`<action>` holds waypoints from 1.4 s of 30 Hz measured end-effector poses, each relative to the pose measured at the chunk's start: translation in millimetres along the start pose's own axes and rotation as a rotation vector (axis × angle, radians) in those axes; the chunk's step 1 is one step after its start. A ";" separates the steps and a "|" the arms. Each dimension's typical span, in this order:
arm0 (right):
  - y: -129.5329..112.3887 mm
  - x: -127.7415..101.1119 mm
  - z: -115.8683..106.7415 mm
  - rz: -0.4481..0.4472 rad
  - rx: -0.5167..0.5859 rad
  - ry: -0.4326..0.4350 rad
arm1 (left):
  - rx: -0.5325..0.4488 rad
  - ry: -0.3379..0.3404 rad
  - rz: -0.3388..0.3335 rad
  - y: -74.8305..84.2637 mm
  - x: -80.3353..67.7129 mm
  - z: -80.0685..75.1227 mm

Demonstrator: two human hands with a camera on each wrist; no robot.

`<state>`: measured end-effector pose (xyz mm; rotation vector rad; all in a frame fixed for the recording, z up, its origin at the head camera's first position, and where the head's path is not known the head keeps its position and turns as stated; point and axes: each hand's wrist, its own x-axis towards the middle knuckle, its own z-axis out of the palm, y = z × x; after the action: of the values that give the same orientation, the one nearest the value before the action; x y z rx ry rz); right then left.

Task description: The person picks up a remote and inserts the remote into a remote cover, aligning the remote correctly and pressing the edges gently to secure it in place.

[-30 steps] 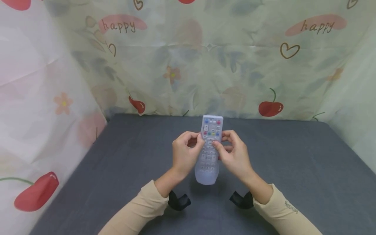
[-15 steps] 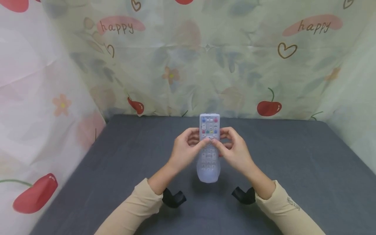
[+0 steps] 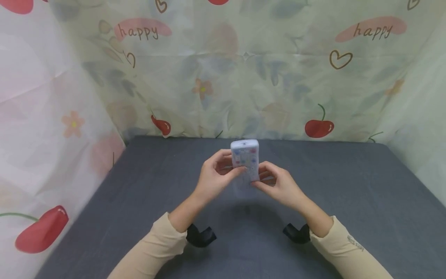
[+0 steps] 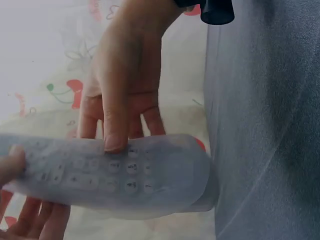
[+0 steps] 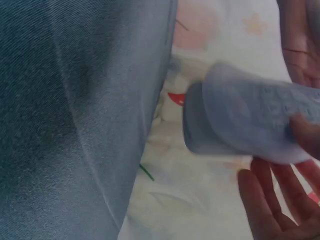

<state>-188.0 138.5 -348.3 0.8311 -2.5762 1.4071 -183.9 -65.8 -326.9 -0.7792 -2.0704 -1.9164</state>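
A remote control (image 3: 245,155) in a translucent sleeve (image 5: 245,110) is held above the dark table, its top end tipped up toward the head camera. My left hand (image 3: 217,172) grips it from the left near the top, thumb across the buttons and fingers behind. Lower down on the right edge, my right hand (image 3: 278,184) pinches it between thumb and fingers. In the left wrist view the right thumb (image 4: 116,135) presses by the number keys. At the lower end, a smooth grey body (image 5: 197,122) protrudes past the rounded end of the sleeve.
The dark grey cloth-covered table (image 3: 156,186) extends on both sides. A patterned curtain (image 3: 244,97) stands behind it, with another curtain (image 3: 45,147) at the left. Black camera mounts (image 3: 201,236) hang under both wrists.
The remote has tipped so its top end faces up toward me and its lower end points down. The right hand has shifted lower along its edge, and the thumbs have moved apart.
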 end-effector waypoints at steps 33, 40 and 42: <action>1.0 -5.8 5.4 -0.311 0.007 0.132 | -0.135 -0.119 -0.385 -5.8 -1.8 -10.6; -2.9 -6.3 2.3 -0.061 0.281 0.010 | -0.104 -0.100 -0.387 -6.9 0.0 -7.5; -3.6 -5.0 3.2 -0.024 0.283 0.018 | -0.091 -0.095 -0.389 -6.9 -0.4 -6.1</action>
<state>-181.4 136.5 -349.0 0.8741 -2.3788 1.7903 -188.3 -71.9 -332.2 -0.5211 -2.3470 -2.2219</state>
